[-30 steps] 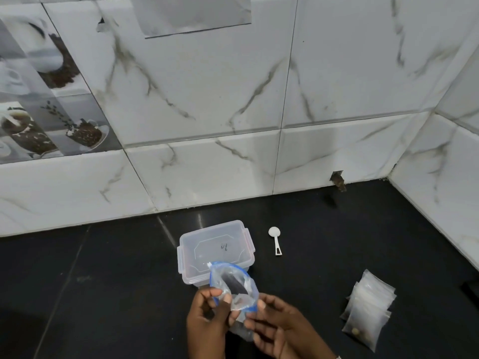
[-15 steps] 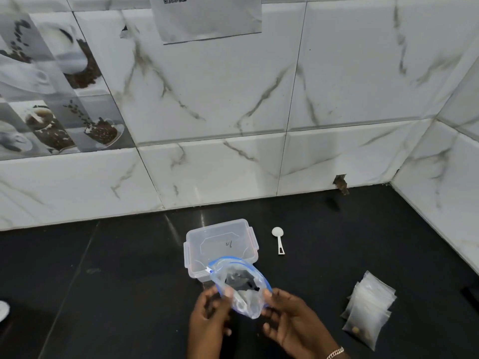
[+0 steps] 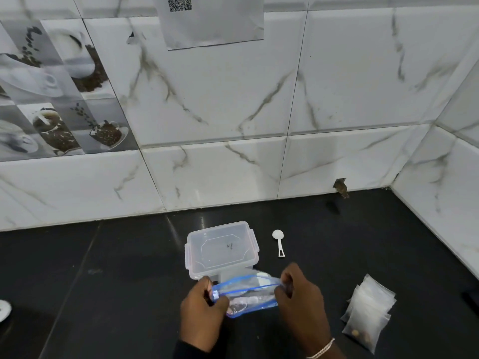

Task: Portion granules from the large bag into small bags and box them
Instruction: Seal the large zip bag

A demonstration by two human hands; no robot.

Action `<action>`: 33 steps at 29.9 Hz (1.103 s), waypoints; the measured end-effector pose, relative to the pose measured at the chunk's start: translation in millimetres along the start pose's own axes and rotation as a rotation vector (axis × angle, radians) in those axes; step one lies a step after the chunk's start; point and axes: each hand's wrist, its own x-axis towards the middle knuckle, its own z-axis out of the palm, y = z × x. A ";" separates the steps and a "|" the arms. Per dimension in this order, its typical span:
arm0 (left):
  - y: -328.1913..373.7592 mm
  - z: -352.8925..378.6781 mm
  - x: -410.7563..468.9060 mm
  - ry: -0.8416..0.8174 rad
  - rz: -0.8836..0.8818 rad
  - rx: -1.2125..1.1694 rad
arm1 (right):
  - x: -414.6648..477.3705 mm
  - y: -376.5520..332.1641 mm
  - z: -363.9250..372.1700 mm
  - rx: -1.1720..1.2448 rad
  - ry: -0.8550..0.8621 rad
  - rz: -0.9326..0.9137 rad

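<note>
There was one large bag [image 3: 246, 296], clear with a blue zip edge, one lidded clear box [image 3: 221, 248], one white scoop [image 3: 278, 242] and one overlapping pile of small bags [image 3: 368, 312]. The pile's layers blurred together too much for a sure count. The nearest small bag showed a few brown granules in its lower corner.

Both hands held the large bag over the black worktop [image 3: 103, 294], low in the view. The bag was drawn out sideways between them. The left hand [image 3: 202, 314] had its grip pinched on the bag's left end, thumb and fingers curled over the blue edge. The right hand [image 3: 300, 299], with a pale bracelet [image 3: 321, 349] at the wrist, pinched the right end in the same way. What lay inside the bag was too blurred to make out.

The box sat just behind the bag with its lid on, and the bag hid its near edge. The scoop lay just right of the box, bowl toward the tiled wall [image 3: 233, 112]. The small bags lay near the right hand, apart from it. A sheet with a QR code [image 3: 210, 19] hung on the wall above.
</note>
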 end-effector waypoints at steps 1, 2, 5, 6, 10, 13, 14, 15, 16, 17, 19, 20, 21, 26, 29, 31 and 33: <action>1.3 3.8 -3.3 0.073 0.062 0.154 | -1.0 -1.6 2.4 -0.097 0.040 -0.030; 3.4 6.5 -6.1 0.115 0.083 0.236 | -1.7 -3.9 3.9 -0.122 0.064 -0.027; 12.9 15.7 -10.3 0.026 0.007 0.150 | 7.9 -5.8 4.3 0.180 -0.050 0.143; 12.9 18.9 -9.4 0.007 -0.020 0.129 | 10.4 -9.5 4.1 0.320 -0.161 0.227; 15.2 23.2 -6.6 -0.011 -0.049 0.086 | 14.1 -11.4 10.0 0.329 -0.134 0.138; 11.7 16.3 -1.1 0.060 -0.030 -0.003 | 15.4 -9.6 3.1 0.231 -0.017 -0.017; 10.0 13.9 -0.1 0.073 -0.025 -0.012 | 16.5 -7.0 1.0 0.221 -0.006 -0.026; 7.6 13.8 0.8 0.064 -0.022 -0.036 | 17.8 -3.2 -0.2 0.226 -0.015 -0.017; 4.8 13.1 1.0 0.053 -0.043 -0.061 | 18.0 0.0 -0.7 0.236 -0.051 0.002; 2.9 12.4 0.6 0.034 -0.066 -0.116 | 18.8 3.3 -0.2 0.264 -0.111 0.025; -2.6 8.9 2.8 0.002 -0.086 -0.184 | 20.1 10.5 -4.0 0.294 -0.216 -0.014; -2.7 3.6 3.8 -0.011 -0.064 -0.176 | 21.4 13.1 -7.7 0.288 -0.251 -0.080; -2.8 -2.0 4.4 -0.040 -0.036 -0.178 | 22.6 14.4 -13.0 0.282 -0.287 -0.147; 10.8 -23.3 -1.5 -0.177 0.165 -0.121 | 21.3 9.3 -33.8 0.244 -0.318 -0.296; 17.4 -32.2 -4.5 -0.324 0.295 -0.011 | 25.2 1.9 -40.8 0.241 -0.386 -0.188; 20.1 -34.7 -4.5 -0.393 0.375 0.064 | 28.7 -4.2 -45.5 0.356 -0.489 -0.033; 22.2 -34.0 -4.4 -0.348 0.476 0.098 | 33.7 -8.5 -55.0 0.456 -0.566 0.015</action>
